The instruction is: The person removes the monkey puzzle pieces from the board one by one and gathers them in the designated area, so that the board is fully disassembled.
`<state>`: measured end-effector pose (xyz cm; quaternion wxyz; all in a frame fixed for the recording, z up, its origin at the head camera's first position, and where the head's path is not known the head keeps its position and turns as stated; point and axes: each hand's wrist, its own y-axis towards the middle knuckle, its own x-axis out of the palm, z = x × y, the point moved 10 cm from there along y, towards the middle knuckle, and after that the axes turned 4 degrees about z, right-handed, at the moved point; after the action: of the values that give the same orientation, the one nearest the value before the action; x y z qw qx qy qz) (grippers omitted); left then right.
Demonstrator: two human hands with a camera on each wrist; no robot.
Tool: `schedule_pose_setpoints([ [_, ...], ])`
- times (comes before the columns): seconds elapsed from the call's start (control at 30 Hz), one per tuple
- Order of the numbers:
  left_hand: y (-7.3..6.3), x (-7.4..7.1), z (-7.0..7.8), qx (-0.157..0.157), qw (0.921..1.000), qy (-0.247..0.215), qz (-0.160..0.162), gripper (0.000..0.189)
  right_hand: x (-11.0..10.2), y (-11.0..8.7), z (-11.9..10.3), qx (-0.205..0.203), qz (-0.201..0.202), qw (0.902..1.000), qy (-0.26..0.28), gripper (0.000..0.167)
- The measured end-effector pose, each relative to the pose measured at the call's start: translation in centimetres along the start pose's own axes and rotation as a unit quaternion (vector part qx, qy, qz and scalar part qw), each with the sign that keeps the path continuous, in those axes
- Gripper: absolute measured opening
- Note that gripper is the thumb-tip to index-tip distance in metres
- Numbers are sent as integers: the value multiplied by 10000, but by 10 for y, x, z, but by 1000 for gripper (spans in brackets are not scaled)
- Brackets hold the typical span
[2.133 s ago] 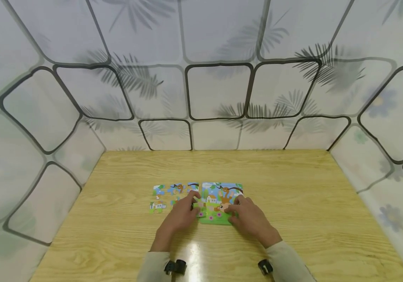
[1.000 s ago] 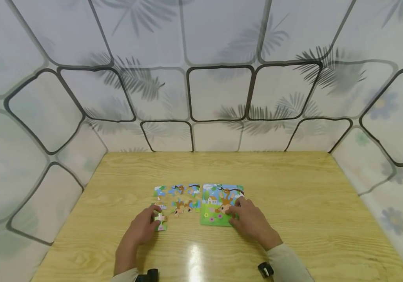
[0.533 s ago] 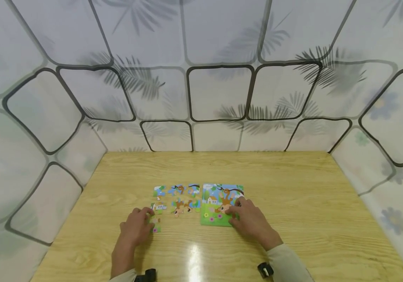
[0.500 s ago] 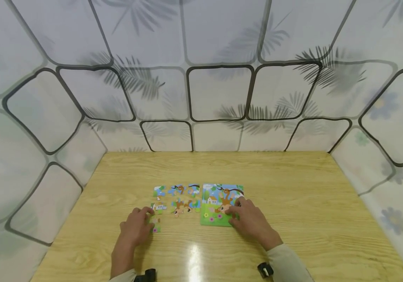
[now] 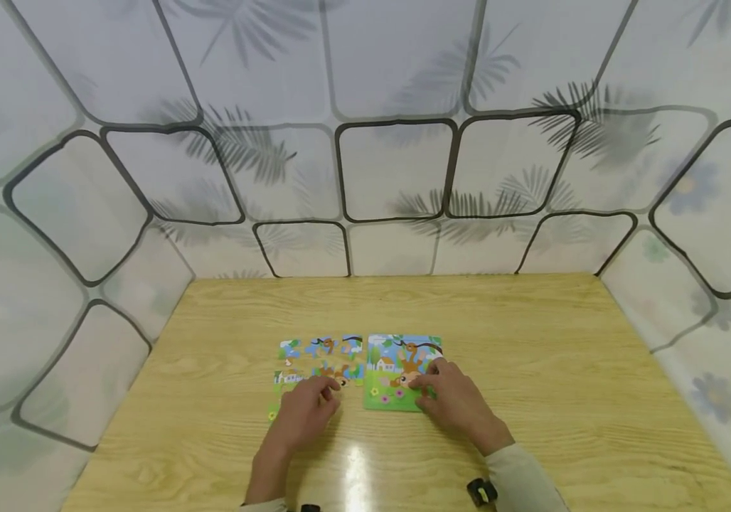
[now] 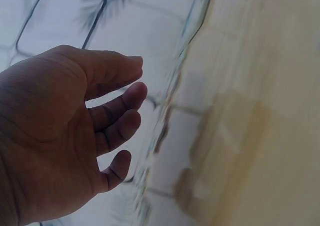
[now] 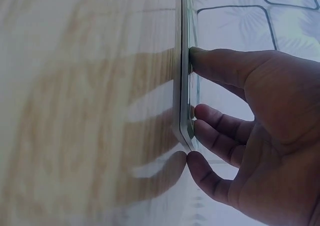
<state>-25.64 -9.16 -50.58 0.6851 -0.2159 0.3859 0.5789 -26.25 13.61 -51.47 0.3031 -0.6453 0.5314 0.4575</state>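
A square picture puzzle board [image 5: 381, 398] with a monkey, house and flowers lies on the table. My right hand [image 5: 455, 398] rests its fingertips on the board's lower right part. In the right wrist view the board [image 7: 184, 86] appears edge-on, with thumb and fingertips touching its face. Loose puzzle pieces [image 5: 290, 348] lie in rows left of the board. Over the lower pieces hovers my left hand [image 5: 306, 412], partly hiding them. The left wrist view shows the left hand [image 6: 65, 121] with fingers loosely bent and nothing between them.
The wooden table [image 5: 532, 341] reflects light in front of the board. Patterned fabric walls [image 5: 397, 171] enclose its back and both sides. A dark wrist camera [image 5: 482, 491] sits at the right cuff.
My left hand carried a green-and-pink piece from beside the board to the lower left of the loose pieces and let go. It has since moved right. The right hand stayed on the board.
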Motion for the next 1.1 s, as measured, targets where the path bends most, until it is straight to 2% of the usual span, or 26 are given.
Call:
schedule_pose_setpoints([
  [0.13, 2, 24, 26, 417, 9988, 143, -190, 17, 0, 0, 3, -33, 22, 9997, 254, 27],
  [0.2, 2, 33, 37, 505, 9980, 168, -330, 17, 0, 0, 4, -79, 68, 9990, 426, 29],
  [0.27, 3, 38, 44, 559, 9976, 190, -374, 16, -3, 0, 6, -94, 146, 9984, 540, 31],
  [0.37, 7, 42, 53, 608, 9974, 275, -276, 15, -6, 0, 10, -37, 187, 9986, 491, 33],
  [0.5, 16, 48, 60, 682, 9957, 602, -169, 20, -9, -2, 19, 253, 192, 9992, 258, 38],
  [0.63, 27, 58, 62, 565, 9938, 909, -284, 33, -9, -2, 24, 378, 155, 9991, 93, 42],
  [0.77, 33, 69, 61, 324, 9928, 1048, -492, 33, -7, -1, 25, 401, 91, 9992, 7, 43],
  [0.93, 35, 75, 65, 173, 9934, 968, -591, 26, -8, -3, 26, 507, 70, 9987, -14, 42],
  [1.1, 35, 76, 69, 109, 9944, 841, -623, 25, -10, -5, 28, 531, 96, 9985, -39, 33],
])
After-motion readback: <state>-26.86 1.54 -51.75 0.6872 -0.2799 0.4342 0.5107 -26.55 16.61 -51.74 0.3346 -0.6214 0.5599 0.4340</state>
